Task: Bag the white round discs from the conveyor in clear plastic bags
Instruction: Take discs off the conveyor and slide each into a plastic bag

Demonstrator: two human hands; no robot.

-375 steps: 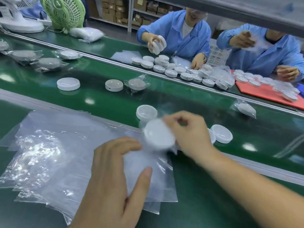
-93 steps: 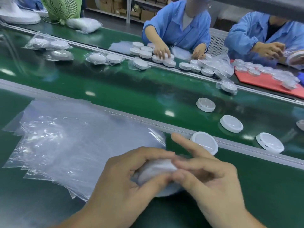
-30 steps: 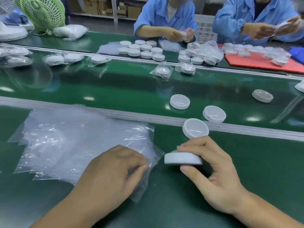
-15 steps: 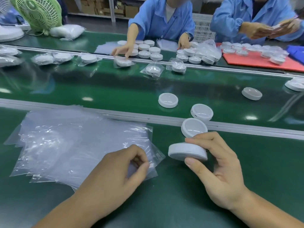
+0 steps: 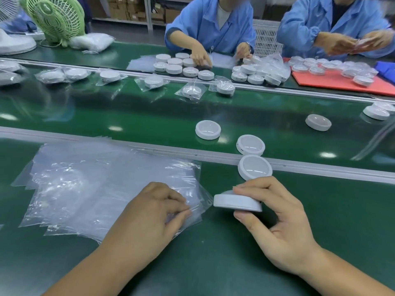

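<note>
**Disc [image 5: 237, 202] in hand, bag [image 5: 193, 202] not yet filled**

The white disc is held off the green table, lying flat and edge-on to the camera, just to the right of the stack of clear bags [image 5: 96, 182]. The right hand [image 5: 277, 227] grips it by the rim, with curled fingers [image 5: 256, 184] over the far edge and the thumb [image 5: 245, 221] under the near edge. It is not in any bag.

The left hand [image 5: 149, 212] rests on the near right corner of the stack. Its fingers are curled, and thumb and fingertips [image 5: 181, 199] pinch the top bag at that corner. Whether the bag's mouth has parted cannot be told, as the plastic there is too clear and creased.

By the look of it, this disc is early in its round: it is picked up and the bag is caught, but it has yet to go in. The mouth has to be opened, the disc slid inside, and the bagged piece set on the belt.

Plenty is left. Another bare disc [image 5: 254, 167] sits on the metal rail [image 5: 149, 149] just beyond the right hand. Three more discs [image 5: 207, 129] lie unbagged on the conveyor [image 5: 128, 116] behind it, with others at the far right edge. Along the far side of the belt a row of bagged discs [image 5: 191, 91] shows finished work, though whose cannot be said. Across the belt, two people in blue coats [image 5: 213, 24] handle their own piles.
</note>
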